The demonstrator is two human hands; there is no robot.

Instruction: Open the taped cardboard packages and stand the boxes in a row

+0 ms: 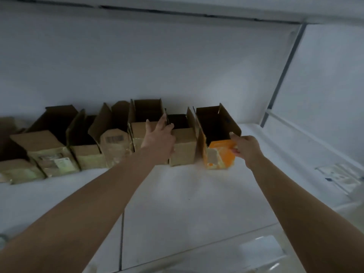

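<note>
Several opened cardboard boxes stand in a row on the white floor against the wall, flaps up. The rightmost box [216, 133] has an orange label [223, 152] on its front. My right hand [246, 148] grips that box's near right corner, fingers pinched on the edge. Beside it stands a smaller box [183, 148]. My left hand [159, 136] reaches over the smaller box's left edge, fingers spread and touching the flap between it and the taller box [146, 119] behind. Further left stand a box with a barcode label [115, 146] and more boxes [49, 150].
A white wall [177, 66] runs behind the row. A grey door or window frame [283, 75] rises at the right. Flat plastic packaging [340, 177] lies on the floor at the right. Tiled floor [187, 203] extends toward me.
</note>
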